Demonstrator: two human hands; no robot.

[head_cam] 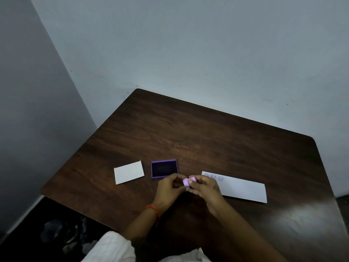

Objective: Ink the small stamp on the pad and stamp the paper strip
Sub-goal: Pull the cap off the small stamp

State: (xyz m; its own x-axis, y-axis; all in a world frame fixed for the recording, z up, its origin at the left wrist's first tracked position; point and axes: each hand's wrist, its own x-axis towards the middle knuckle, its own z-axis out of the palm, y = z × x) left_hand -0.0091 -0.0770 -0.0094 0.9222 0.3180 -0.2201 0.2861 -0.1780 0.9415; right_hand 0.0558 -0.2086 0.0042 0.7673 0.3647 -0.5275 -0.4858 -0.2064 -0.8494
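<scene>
A small pink-lilac stamp [187, 181] is held between both hands, just above the table. My left hand [170, 188] grips it from the left and my right hand [204, 189] from the right. Just beyond my hands sits the open purple ink pad [164, 168], its dark inked surface showing. To the right lies the white paper strip [243, 189], with three faint round stamp marks near its left end. The stamp's printing face is hidden by my fingers.
A white rectangular lid or card [129, 172] lies left of the ink pad. The dark wooden table [198, 133] stands in a corner, with walls behind and to the left. Its left edge drops to a dark floor with clutter.
</scene>
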